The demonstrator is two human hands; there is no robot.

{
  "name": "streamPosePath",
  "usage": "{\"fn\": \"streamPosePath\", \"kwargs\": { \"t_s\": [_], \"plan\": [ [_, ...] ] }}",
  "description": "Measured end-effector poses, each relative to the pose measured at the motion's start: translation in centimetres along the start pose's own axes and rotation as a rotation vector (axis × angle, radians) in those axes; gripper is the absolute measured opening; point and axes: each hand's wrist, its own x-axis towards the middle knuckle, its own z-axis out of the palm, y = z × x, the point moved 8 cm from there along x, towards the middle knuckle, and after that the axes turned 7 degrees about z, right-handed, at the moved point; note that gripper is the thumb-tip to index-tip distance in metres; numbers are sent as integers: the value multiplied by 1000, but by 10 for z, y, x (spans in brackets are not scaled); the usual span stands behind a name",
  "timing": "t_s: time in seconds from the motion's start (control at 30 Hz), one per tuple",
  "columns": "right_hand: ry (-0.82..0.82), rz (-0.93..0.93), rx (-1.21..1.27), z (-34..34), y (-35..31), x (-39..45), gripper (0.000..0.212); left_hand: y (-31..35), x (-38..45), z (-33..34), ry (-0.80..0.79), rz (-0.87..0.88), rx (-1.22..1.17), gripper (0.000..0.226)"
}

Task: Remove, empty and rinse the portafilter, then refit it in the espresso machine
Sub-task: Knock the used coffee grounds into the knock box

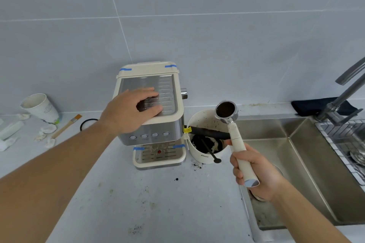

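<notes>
A cream and steel espresso machine [152, 136] stands on the counter against the tiled wall. My left hand [128, 109] rests flat on its metal top, fingers spread. The portafilter [227, 111], with a steel basket full of dark coffee grounds and a cream handle, is out of the machine. My right hand [254, 173] grips that handle and holds the basket face up above the white knock box [205, 156], which has a black bar across it and grounds inside.
A steel sink [296, 163] lies to the right with a faucet [343, 92] and a wire rack [347, 144]. At left are a paper cup [39, 107], a brush [67, 126], a black ring [87, 123] and crumpled tissues. Grounds speckle the counter [158, 193].
</notes>
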Motion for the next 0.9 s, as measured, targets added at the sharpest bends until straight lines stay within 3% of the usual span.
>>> {"fn": "streamPosePath", "kwargs": {
  "t_s": [0.13,0.4,0.7,0.9],
  "plan": [
    [113,-29,-80,-19,-5,8,31,0,1,2,2,0,2,55],
    [228,-22,-144,-34,-8,22,21,-1,0,1,-5,-10,8,52],
    [319,-113,-381,-47,-20,27,26,0,1,0,1,-4,12,46],
    [403,-221,-671,-45,-32,25,38,0,1,0,2,4,9,46]
  ]
}}
